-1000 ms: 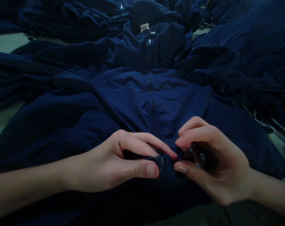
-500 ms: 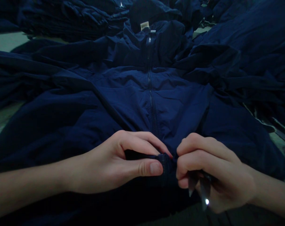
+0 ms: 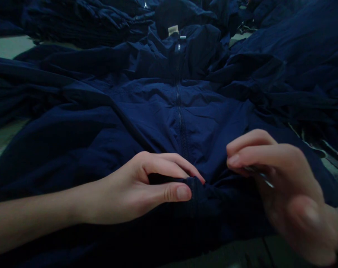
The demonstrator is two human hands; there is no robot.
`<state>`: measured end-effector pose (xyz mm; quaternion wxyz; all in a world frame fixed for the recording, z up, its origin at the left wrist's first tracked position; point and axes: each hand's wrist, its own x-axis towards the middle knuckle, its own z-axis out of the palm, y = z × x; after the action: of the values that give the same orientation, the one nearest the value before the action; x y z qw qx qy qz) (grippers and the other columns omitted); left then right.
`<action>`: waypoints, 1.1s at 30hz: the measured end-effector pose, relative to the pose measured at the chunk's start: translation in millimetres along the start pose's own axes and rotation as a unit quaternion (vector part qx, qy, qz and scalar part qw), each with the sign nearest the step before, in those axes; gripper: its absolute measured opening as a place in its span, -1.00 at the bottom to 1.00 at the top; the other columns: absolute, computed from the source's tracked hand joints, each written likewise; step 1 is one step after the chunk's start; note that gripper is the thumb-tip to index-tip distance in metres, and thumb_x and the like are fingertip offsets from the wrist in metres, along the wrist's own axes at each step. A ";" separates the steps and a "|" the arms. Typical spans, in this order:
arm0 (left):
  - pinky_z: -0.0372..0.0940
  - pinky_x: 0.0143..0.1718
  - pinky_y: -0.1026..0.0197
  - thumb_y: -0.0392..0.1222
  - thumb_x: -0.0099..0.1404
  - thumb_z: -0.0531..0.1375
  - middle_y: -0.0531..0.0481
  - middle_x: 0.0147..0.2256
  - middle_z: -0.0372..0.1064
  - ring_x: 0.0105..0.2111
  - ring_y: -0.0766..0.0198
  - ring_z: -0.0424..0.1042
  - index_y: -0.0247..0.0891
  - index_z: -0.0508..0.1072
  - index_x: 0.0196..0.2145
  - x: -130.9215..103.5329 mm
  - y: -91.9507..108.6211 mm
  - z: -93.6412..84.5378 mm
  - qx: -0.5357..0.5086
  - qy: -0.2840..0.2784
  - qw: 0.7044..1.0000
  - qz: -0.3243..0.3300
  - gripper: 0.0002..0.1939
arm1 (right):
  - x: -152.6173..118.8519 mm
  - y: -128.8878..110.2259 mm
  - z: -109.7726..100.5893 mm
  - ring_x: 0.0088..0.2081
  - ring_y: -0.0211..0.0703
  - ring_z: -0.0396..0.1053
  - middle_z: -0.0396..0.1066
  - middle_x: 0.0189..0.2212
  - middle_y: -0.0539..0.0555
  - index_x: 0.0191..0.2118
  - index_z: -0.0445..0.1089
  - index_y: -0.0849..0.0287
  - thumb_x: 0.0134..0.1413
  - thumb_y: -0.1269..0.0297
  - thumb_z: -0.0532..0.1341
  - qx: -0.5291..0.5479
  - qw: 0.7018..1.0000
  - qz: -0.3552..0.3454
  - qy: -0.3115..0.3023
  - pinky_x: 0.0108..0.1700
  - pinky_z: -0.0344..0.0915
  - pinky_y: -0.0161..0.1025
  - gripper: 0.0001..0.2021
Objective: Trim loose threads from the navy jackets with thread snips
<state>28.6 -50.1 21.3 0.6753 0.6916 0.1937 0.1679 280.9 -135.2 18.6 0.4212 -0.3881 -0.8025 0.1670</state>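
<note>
Left hand on jacket hem, dark garments beyond

Our left forearm enters from the left edge and slopes gently up to a nearly straight left wrist. Our left hand lies low near the middle of the view, its left thumb almost level and pointing right, nail towards us. Above it our left fingers stretch the same way, bending down so that they and the thumb narrow into a pinch. Our right hand is raised on the other side, apart from the left and blurred towards its heel. Its right fingers bend leftward, tips bunched, and our right wrist meets the right edge.
</note>
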 end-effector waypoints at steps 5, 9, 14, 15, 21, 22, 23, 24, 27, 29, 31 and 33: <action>0.43 -0.09 0.44 -0.31 0.41 0.33 -0.09 -0.03 0.63 -0.14 0.31 0.59 -0.28 0.72 -0.24 -1.1 -2.9 -0.5 -0.013 0.000 1.000 0.010 -0.88 | 11.3 7.4 -4.7 -0.16 -0.13 0.47 0.43 -0.08 0.17 0.11 0.48 0.15 0.32 0.39 0.26 -0.067 0.994 -0.048 -0.077 -0.24 0.52 -0.23 -0.72; 0.42 -0.11 0.45 -0.31 0.42 0.32 -0.07 -0.07 0.62 -0.19 0.36 0.58 -0.26 0.73 -0.21 -1.3 -4.4 -0.5 -0.017 -0.008 1.000 0.005 -0.86 | 9.6 3.7 -4.8 -0.18 -0.24 0.49 0.45 -0.09 0.13 0.11 0.53 0.18 0.35 0.46 0.26 -0.084 0.990 -0.080 -0.077 -0.24 0.51 -0.32 -0.72; 0.45 -0.14 0.43 -0.26 0.43 0.33 -0.08 -0.13 0.62 -0.18 0.30 0.60 -0.24 0.74 -0.20 -3.6 -4.7 -0.6 -0.022 -0.008 1.000 -0.005 -0.86 | 7.3 4.0 -2.2 -0.21 -0.21 0.51 0.49 -0.14 0.15 0.06 0.57 0.22 0.33 0.47 0.24 -0.097 0.987 -0.091 -0.091 -0.29 0.52 -0.28 -0.73; 0.45 -0.15 0.42 -0.25 0.43 0.33 -0.08 -0.13 0.63 -0.18 0.29 0.60 -0.23 0.74 -0.20 -3.9 -4.7 -0.7 -0.022 -0.008 1.000 -0.004 -0.87 | 7.3 4.6 -1.7 -0.22 -0.20 0.51 0.49 -0.15 0.15 0.06 0.57 0.22 0.32 0.47 0.24 -0.096 0.987 -0.093 -0.090 -0.30 0.52 -0.28 -0.73; 0.44 -0.18 0.46 -0.27 0.42 0.34 -0.03 -0.12 0.62 -0.21 0.34 0.59 -0.21 0.73 -0.26 -1.1 -4.6 -0.3 -0.004 -0.001 1.000 0.000 -0.87 | 7.9 1.8 -3.3 -0.22 -0.26 0.50 0.49 -0.16 0.10 0.03 0.59 0.20 0.31 0.51 0.22 -0.118 0.985 -0.085 -0.092 -0.24 0.49 -0.31 -0.73; 0.44 -0.18 0.47 -0.28 0.41 0.34 -0.03 -0.14 0.62 -0.21 0.34 0.59 -0.22 0.73 -0.26 -0.5 -4.7 -0.2 -0.001 0.000 1.000 0.002 -0.87 | 7.7 0.6 -3.9 -0.20 -0.28 0.49 0.49 -0.16 0.10 0.03 0.59 0.22 0.31 0.54 0.22 -0.123 0.983 -0.091 -0.097 -0.22 0.48 -0.32 -0.72; 0.44 -0.18 0.48 -0.28 0.41 0.34 -0.02 -0.14 0.62 -0.21 0.35 0.59 -0.22 0.73 -0.26 -0.2 -4.7 -0.2 0.002 0.001 1.000 0.002 -0.87 | 7.3 -0.6 -4.2 -0.18 -0.29 0.48 0.48 -0.15 0.10 0.03 0.59 0.23 0.31 0.56 0.22 -0.125 0.982 -0.097 -0.100 -0.19 0.46 -0.33 -0.71; 0.43 -0.17 0.50 -0.29 0.41 0.34 -0.02 -0.14 0.62 -0.21 0.36 0.59 -0.23 0.73 -0.27 -0.1 -4.6 -0.1 0.002 0.002 1.000 0.003 -0.87 | 6.6 -1.9 -4.0 -0.16 -0.31 0.46 0.47 -0.14 0.10 0.04 0.58 0.24 0.32 0.59 0.21 -0.126 0.982 -0.101 -0.098 -0.18 0.44 -0.35 -0.71; 0.42 -0.13 0.54 -0.32 0.41 0.33 0.02 -0.11 0.62 -0.18 0.40 0.59 -0.23 0.73 -0.27 -1.8 -3.8 0.1 -0.002 0.002 1.000 -0.002 -0.87 | 3.2 -5.3 -0.7 -0.16 -0.38 0.43 0.46 -0.12 0.03 0.05 0.57 0.16 0.38 0.57 0.18 -0.130 0.986 -0.075 -0.075 -0.18 0.40 -0.36 -0.70; 0.41 -0.11 0.56 -0.34 0.40 0.33 0.03 -0.11 0.62 -0.17 0.41 0.59 -0.24 0.72 -0.26 -3.2 -3.1 0.4 0.000 0.001 1.000 -0.007 -0.87 | 0.9 -6.8 2.7 -0.18 -0.41 0.43 0.46 -0.12 -0.03 0.04 0.56 0.07 0.43 0.52 0.17 -0.136 0.988 -0.047 -0.062 -0.19 0.38 -0.36 -0.72; 0.41 -0.11 0.57 -0.33 0.41 0.33 0.03 -0.12 0.62 -0.18 0.42 0.59 -0.24 0.72 -0.26 -3.5 -2.7 0.9 0.003 -0.002 1.000 -0.008 -0.87 | -0.4 -7.3 5.6 -0.19 -0.42 0.43 0.46 -0.12 -0.05 0.02 0.56 0.05 0.46 0.48 0.17 -0.139 0.987 -0.040 -0.065 -0.20 0.37 -0.36 -0.74; 0.41 -0.13 0.57 -0.32 0.41 0.32 0.02 -0.13 0.61 -0.20 0.43 0.58 -0.25 0.72 -0.26 -2.9 -2.5 1.3 0.002 -0.003 1.000 -0.009 -0.86 | -1.0 -6.9 7.3 -0.19 -0.41 0.43 0.46 -0.13 -0.05 0.02 0.56 0.05 0.47 0.48 0.15 -0.142 0.986 -0.053 -0.071 -0.21 0.36 -0.35 -0.74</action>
<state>26.7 -52.7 18.8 0.6762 0.6915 0.1980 0.1595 272.1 -140.0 17.9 0.3122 -0.3882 -0.8653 0.0555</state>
